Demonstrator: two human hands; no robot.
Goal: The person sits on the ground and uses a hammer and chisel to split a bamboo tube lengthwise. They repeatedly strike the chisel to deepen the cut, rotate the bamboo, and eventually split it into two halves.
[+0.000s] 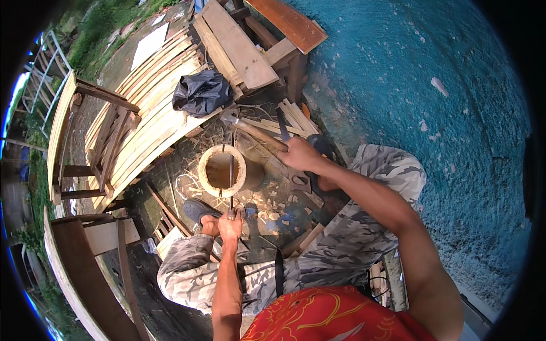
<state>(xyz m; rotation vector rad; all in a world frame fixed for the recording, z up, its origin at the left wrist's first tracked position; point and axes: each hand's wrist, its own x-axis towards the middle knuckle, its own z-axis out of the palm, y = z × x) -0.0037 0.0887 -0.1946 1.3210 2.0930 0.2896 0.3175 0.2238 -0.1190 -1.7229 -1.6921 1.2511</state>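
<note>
A hollow wooden cylinder (241, 170) stands on the ground (278, 207) in front of the seated person, its open end facing up and a long, narrow blade (231, 170) crossing the opening. The left hand (230, 225) is closed around the blade's near end, just this side of the rim, a hold that seems meant to keep the blade steady over the wood. The right hand (300, 154) is wrapped around the handle of a hammer (259, 133), whose head hangs near the blade's far end, probably to leave room for a swing. The cylinder thus lies beyond the left hand and to the left of the right one, between the parted legs, perhaps for easy reach. Wood chips lie about it; farther out are a black plastic bag (202, 94), pale slats (153, 116) and a blue wall (421, 102).
</note>
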